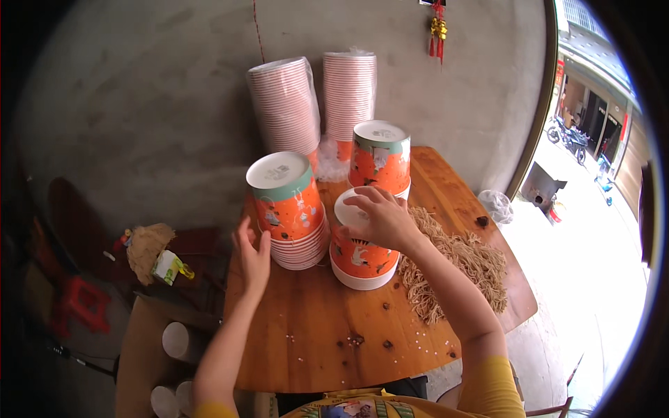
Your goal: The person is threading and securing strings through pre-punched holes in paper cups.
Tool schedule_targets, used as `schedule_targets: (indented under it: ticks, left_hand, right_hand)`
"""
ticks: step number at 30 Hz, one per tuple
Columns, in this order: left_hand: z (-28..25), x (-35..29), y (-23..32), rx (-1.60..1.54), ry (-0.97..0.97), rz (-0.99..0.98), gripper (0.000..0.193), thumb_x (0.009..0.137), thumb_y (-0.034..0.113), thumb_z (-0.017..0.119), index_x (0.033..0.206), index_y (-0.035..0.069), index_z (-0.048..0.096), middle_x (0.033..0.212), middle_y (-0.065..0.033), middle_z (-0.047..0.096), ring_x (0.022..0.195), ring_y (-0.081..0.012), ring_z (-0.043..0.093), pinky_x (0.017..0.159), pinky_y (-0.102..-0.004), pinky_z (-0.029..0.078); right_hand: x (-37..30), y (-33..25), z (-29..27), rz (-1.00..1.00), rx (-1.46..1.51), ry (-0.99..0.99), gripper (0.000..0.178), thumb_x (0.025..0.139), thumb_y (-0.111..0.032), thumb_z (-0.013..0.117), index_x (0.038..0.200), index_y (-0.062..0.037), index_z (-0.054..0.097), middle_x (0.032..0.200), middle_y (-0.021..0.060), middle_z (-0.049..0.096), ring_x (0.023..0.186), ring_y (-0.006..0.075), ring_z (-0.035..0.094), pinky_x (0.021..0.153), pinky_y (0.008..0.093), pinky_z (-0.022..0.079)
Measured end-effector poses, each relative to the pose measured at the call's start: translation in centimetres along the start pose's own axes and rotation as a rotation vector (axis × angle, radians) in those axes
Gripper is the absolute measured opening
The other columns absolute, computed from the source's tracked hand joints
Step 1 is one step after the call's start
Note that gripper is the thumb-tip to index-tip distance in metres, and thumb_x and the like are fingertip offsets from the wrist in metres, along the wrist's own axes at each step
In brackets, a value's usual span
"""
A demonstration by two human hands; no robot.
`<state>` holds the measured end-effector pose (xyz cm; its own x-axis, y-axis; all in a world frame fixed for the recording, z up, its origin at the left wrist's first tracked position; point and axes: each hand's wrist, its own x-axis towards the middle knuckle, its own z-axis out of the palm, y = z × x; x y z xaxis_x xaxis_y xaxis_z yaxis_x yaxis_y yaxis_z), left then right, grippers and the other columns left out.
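Observation:
My left hand (252, 254), open with its fingers apart, is beside the left stack of upside-down orange paper buckets (287, 209). That stack has a green band near its white base and several white rims nested below. My right hand (382, 217) reaches over the front upside-down paper bucket (361, 263), its fingers spread and curved across the white base; I cannot tell how firmly they touch it. Just behind it stands another upside-down stack of orange buckets (380, 164) with a green band.
Two tall plastic-wrapped bucket stacks (282, 104) (350, 94) stand by the wall. Tan strings (456, 265) lie in a heap on the wooden table (306, 348). A cardboard box (139, 341) with white-rimmed buckets is at lower left; a red stool (83, 303) stands beyond.

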<state>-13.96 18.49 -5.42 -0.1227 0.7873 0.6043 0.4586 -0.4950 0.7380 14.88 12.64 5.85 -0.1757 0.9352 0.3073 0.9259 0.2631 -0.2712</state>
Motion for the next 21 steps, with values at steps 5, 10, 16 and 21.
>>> schedule_targets:
  ticks: [5, 10, 16, 21]
  left_hand:
    - [4.9, -7.7, 2.1, -0.280, -0.255, 0.022, 0.044, 0.092, 0.015, 0.064, 0.131, 0.003, 0.047, 0.110, -0.0100, 0.053, 0.101, -0.0201, 0.053, 0.084, -0.0312, 0.046]
    - [7.5, -9.5, 4.4, -0.204, -0.457, 0.039, 0.068, 0.091, 0.025, 0.067, 0.144, 0.002, 0.031, 0.132, -0.0201, 0.042, 0.119, -0.0327, 0.049, 0.098, -0.0403, 0.044]
    - [8.7, -9.6, 3.0, -0.419, -0.465, -0.027, 0.080, 0.089, 0.024, 0.070, 0.148, 0.000, 0.022, 0.143, -0.0235, 0.036, 0.133, -0.0335, 0.039, 0.109, -0.0438, 0.034]
    - [8.9, -8.6, 6.8, -0.430, -0.284, 0.116, 0.077, 0.088, 0.021, 0.070, 0.148, 0.001, 0.026, 0.146, -0.0195, 0.037, 0.134, -0.0337, 0.038, 0.111, -0.0457, 0.031]
  right_hand:
    - [-0.1, -0.1, -0.2, -0.093, 0.090, 0.252, 0.048, 0.078, -0.051, 0.070, 0.107, -0.0132, 0.072, 0.128, 0.0049, 0.060, 0.123, 0.0256, 0.053, 0.106, 0.0500, 0.036]
    - [0.3, 0.3, -0.2, -0.100, 0.180, 0.184, 0.046, 0.076, -0.049, 0.071, 0.103, -0.0125, 0.073, 0.116, 0.0059, 0.066, 0.119, 0.0273, 0.056, 0.104, 0.0499, 0.038]
    - [-0.6, -1.0, -2.4, -0.112, 0.096, 0.238, 0.043, 0.075, -0.048, 0.073, 0.101, -0.0146, 0.072, 0.113, 0.0029, 0.067, 0.114, 0.0274, 0.057, 0.100, 0.0501, 0.038]
    - [-1.8, -0.3, -6.7, -0.189, 0.165, 0.548, 0.041, 0.075, -0.041, 0.076, 0.102, -0.0104, 0.070, 0.107, 0.0098, 0.067, 0.109, 0.0310, 0.058, 0.093, 0.0412, 0.045]
